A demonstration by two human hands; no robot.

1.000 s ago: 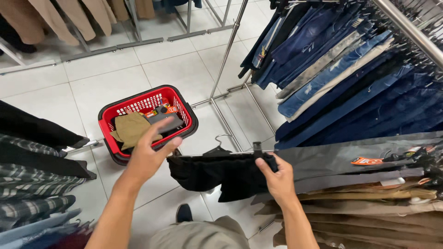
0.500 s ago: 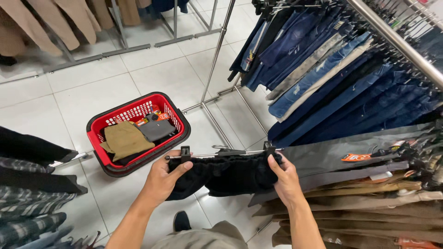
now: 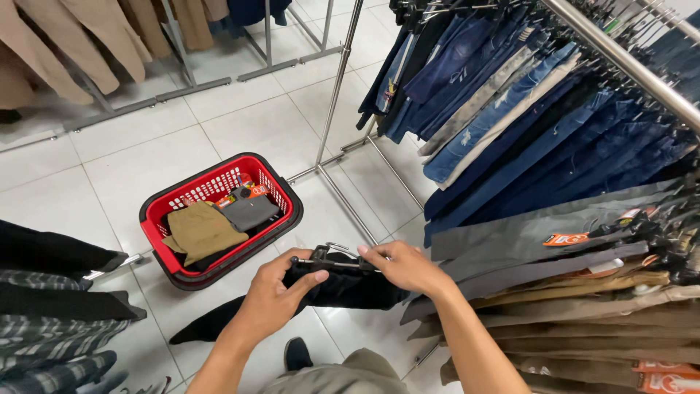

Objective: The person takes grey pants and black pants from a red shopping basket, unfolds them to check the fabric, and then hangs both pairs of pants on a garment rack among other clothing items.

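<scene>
A pair of black trousers (image 3: 343, 288) is held on a clip hanger (image 3: 332, 259) just in front of the body, above the white tiled floor (image 3: 131, 168) and near the rail of hanging trousers on the right; the left hand (image 3: 273, 295) is closed around the left end of the hanger and the bunched waistband, thumb over the top, and the right hand (image 3: 405, 266) is pinched on the bar near its middle, beside the wire hook.

A slip is judged possible: the cloth is gathered unevenly, and one trouser leg (image 3: 211, 328) hangs down to the left towards the floor; if the clip at the left end is not shut on the fabric, the garment could slide off and drop onto the tiles; the trailing leg could also be stepped on by the dark shoe (image 3: 297, 354) seen below it; the hook could catch on the crowded hangers when brought near the rail (image 3: 620, 66).

A red plastic basket (image 3: 157, 215) with a black rim stands on the floor to the left, well apart from the hands; folded khaki and grey garments lie in it, and small orange and red cards are seen at its far side. On the grey trousers (image 3: 510, 241) at the right, an orange tag (image 3: 565, 238), oblong in shape, is fixed near the waistband, with small pale tags beside it; at the lower right corner, orange card labels (image 3: 667, 376) lie on tan trousers; the print on all of them is too small to be made out.
</scene>
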